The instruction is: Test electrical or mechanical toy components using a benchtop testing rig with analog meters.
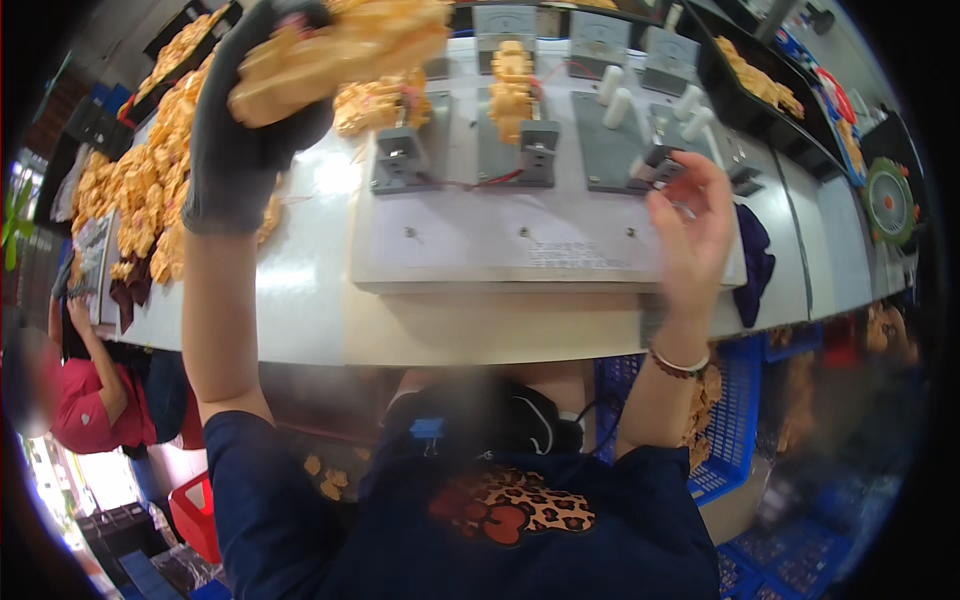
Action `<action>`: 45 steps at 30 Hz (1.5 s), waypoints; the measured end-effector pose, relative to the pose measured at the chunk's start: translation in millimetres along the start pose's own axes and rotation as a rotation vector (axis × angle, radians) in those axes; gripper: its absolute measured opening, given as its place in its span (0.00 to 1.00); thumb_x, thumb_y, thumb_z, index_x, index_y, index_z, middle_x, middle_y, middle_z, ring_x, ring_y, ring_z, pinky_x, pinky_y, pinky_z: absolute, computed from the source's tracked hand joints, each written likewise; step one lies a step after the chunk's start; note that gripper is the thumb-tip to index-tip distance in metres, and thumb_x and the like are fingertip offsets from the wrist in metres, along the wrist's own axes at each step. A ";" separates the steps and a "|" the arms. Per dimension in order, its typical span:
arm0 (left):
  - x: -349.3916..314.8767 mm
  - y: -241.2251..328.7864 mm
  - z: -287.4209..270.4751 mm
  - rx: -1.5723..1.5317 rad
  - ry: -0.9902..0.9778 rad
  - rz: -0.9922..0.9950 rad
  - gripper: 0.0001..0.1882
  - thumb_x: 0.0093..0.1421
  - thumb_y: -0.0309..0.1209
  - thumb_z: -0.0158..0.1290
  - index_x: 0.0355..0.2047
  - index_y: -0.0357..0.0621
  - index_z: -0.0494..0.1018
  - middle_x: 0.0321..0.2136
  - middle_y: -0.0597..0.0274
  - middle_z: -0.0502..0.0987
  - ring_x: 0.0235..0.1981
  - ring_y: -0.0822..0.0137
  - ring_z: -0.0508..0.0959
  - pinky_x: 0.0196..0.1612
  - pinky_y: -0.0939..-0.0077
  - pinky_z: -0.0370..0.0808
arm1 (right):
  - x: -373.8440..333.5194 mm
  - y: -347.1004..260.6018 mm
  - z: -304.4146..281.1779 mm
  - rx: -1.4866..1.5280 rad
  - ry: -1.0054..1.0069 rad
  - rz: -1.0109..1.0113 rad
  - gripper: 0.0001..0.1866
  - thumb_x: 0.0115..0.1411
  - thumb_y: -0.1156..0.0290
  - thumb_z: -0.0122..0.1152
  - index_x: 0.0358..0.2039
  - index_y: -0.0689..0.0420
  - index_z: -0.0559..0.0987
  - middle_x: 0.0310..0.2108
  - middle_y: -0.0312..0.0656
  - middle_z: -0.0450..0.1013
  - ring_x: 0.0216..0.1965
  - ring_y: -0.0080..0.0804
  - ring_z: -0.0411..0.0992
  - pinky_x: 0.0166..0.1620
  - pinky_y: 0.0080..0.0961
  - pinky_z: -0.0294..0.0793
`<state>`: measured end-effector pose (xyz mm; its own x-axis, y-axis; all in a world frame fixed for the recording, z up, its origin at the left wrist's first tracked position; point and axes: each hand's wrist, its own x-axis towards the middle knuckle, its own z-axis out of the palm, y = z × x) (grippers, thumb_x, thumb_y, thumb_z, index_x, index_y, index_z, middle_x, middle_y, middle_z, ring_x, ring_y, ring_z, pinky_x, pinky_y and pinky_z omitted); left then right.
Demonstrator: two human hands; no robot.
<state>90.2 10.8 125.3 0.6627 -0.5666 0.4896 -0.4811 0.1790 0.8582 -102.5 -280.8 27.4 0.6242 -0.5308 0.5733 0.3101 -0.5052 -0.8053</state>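
Observation:
My left hand [262, 140], in a dark grey glove, is raised at the upper left and closed on an orange plastic piece [340, 58], blurred by motion. My bare right hand [697, 222] is at the right side of a white test board [450, 235], its curled fingers on a small grey clamp block [656, 166]. Two more grey clamp stations stand to the left. An orange plastic assembly [512, 90] sits upright in the middle one, and another orange assembly [385, 103] is at the left one. White pegs [616, 108] rise beside the right station.
Orange pieces [150, 190] are heaped at the left. Dial meters [598, 42] line the board's back. A black tray [765, 105] of orange parts lies right of them. Dark cloth [755, 262] lies beside the board. A blue crate [730, 430] stands below. A co-worker [105, 395] works at far left.

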 end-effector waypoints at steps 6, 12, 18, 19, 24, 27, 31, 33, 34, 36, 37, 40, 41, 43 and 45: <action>101.4 0.3 137.0 0.639 -0.332 -0.035 0.24 0.66 0.48 0.46 0.45 0.38 0.74 0.31 0.49 0.79 0.35 0.61 0.79 0.42 0.68 0.74 | -5.4 14.0 -7.3 0.321 -0.135 0.045 0.23 0.52 0.81 0.62 0.50 0.60 0.73 0.38 0.34 0.69 0.34 0.20 0.69 0.39 0.18 0.71; 134.3 -6.1 185.9 0.848 -0.506 -0.184 0.25 0.67 0.49 0.45 0.45 0.37 0.73 0.34 0.48 0.79 0.37 0.62 0.80 0.43 0.65 0.76 | -6.6 16.1 -10.7 0.240 -0.116 -0.081 0.22 0.44 0.74 0.64 0.42 0.62 0.75 0.30 0.36 0.70 0.28 0.23 0.67 0.35 0.20 0.67; 124.1 -45.2 197.0 0.983 -0.842 -0.045 0.21 0.64 0.30 0.48 0.58 0.49 0.66 0.42 0.54 0.72 0.39 0.58 0.78 0.40 0.67 0.79 | -6.5 19.0 -13.3 0.235 -0.135 -0.101 0.23 0.42 0.74 0.63 0.42 0.61 0.75 0.30 0.36 0.70 0.28 0.23 0.67 0.35 0.20 0.66; 120.6 -49.2 199.3 1.008 -0.898 0.049 0.24 0.64 0.27 0.48 0.61 0.53 0.64 0.44 0.55 0.70 0.40 0.57 0.78 0.40 0.67 0.80 | -6.2 17.9 -12.5 0.247 -0.135 -0.109 0.23 0.42 0.74 0.63 0.42 0.61 0.75 0.30 0.36 0.70 0.28 0.23 0.67 0.35 0.20 0.66; 99.1 -27.9 189.4 0.967 -0.717 0.020 0.19 0.69 0.38 0.42 0.57 0.48 0.69 0.44 0.56 0.75 0.39 0.57 0.78 0.41 0.69 0.77 | -8.1 11.4 -9.2 0.239 -0.093 0.056 0.28 0.49 0.76 0.64 0.52 0.61 0.68 0.25 0.31 0.65 0.27 0.17 0.63 0.32 0.16 0.62; 71.6 -0.7 158.7 1.064 -0.277 0.434 0.20 0.68 0.42 0.47 0.55 0.46 0.70 0.36 0.61 0.79 0.34 0.68 0.76 0.34 0.74 0.74 | -11.7 10.6 -9.0 0.314 -0.041 0.165 0.34 0.53 0.78 0.63 0.58 0.60 0.59 0.22 0.29 0.62 0.26 0.15 0.60 0.32 0.14 0.59; 20.2 12.0 70.1 0.704 -0.002 0.263 0.21 0.69 0.39 0.46 0.57 0.41 0.69 0.43 0.60 0.75 0.42 0.71 0.75 0.47 0.77 0.72 | -11.6 13.8 -7.0 0.259 -0.066 0.110 0.36 0.54 0.86 0.56 0.61 0.58 0.54 0.27 0.34 0.64 0.28 0.15 0.60 0.34 0.11 0.60; -13.6 -1.0 19.1 0.707 0.177 0.291 0.18 0.66 0.37 0.52 0.53 0.43 0.71 0.31 0.64 0.76 0.31 0.71 0.74 0.35 0.77 0.71 | -12.1 13.0 -4.8 0.238 -0.025 0.051 0.35 0.54 0.86 0.55 0.61 0.59 0.55 0.27 0.34 0.64 0.29 0.15 0.60 0.34 0.11 0.60; -29.9 -10.7 -6.5 0.733 0.251 0.180 0.17 0.66 0.36 0.51 0.52 0.43 0.72 0.31 0.65 0.75 0.30 0.73 0.72 0.36 0.78 0.71 | -12.2 12.2 -3.3 0.280 -0.020 0.060 0.34 0.55 0.85 0.55 0.61 0.59 0.56 0.27 0.33 0.64 0.29 0.16 0.59 0.33 0.11 0.60; -64.5 -34.9 -51.9 0.850 0.379 -0.079 0.20 0.65 0.39 0.52 0.53 0.43 0.71 0.34 0.63 0.75 0.34 0.71 0.73 0.39 0.76 0.71 | -12.0 9.6 -1.8 0.338 -0.027 0.089 0.34 0.55 0.84 0.57 0.60 0.59 0.56 0.26 0.33 0.63 0.29 0.15 0.59 0.34 0.12 0.59; -80.8 -49.4 -70.6 0.918 0.461 -0.278 0.23 0.64 0.42 0.54 0.55 0.44 0.70 0.38 0.60 0.76 0.38 0.67 0.75 0.42 0.73 0.73 | -11.8 8.2 -2.1 0.351 -0.016 0.122 0.33 0.55 0.83 0.59 0.60 0.59 0.56 0.26 0.32 0.62 0.29 0.15 0.59 0.34 0.12 0.59; -134.0 -92.0 -101.4 1.467 0.259 -0.445 0.36 0.56 0.54 0.59 0.59 0.49 0.66 0.53 0.49 0.71 0.53 0.53 0.73 0.54 0.60 0.70 | -11.0 5.4 -5.3 0.365 -0.035 0.153 0.33 0.56 0.83 0.58 0.60 0.60 0.57 0.26 0.32 0.63 0.29 0.15 0.60 0.34 0.12 0.60; -147.7 -102.8 -106.5 1.533 0.192 -0.546 0.39 0.53 0.56 0.60 0.60 0.51 0.65 0.56 0.47 0.69 0.57 0.49 0.71 0.57 0.56 0.69 | -10.7 5.3 -6.2 0.378 -0.035 0.181 0.32 0.56 0.82 0.58 0.60 0.60 0.57 0.27 0.33 0.64 0.29 0.15 0.60 0.34 0.12 0.60; -162.3 -116.4 -114.1 1.578 0.241 -0.308 0.36 0.52 0.54 0.61 0.57 0.50 0.67 0.54 0.47 0.71 0.53 0.49 0.73 0.54 0.56 0.71 | -10.2 5.9 -8.5 0.352 -0.045 0.176 0.31 0.57 0.81 0.56 0.59 0.61 0.58 0.27 0.33 0.64 0.29 0.16 0.60 0.34 0.12 0.59; -165.0 -120.0 -118.0 1.479 0.298 -0.481 0.33 0.52 0.52 0.61 0.53 0.47 0.68 0.52 0.48 0.72 0.50 0.48 0.75 0.50 0.56 0.74 | -9.9 6.6 -9.4 0.381 -0.027 0.193 0.29 0.57 0.81 0.55 0.59 0.62 0.59 0.27 0.33 0.64 0.29 0.16 0.60 0.35 0.12 0.59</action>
<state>106.4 177.8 -40.3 0.9105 -0.1334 0.3914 -0.1945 -0.9734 0.1207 -113.4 -285.3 17.7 0.7134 -0.5708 0.4065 0.4255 -0.1081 -0.8985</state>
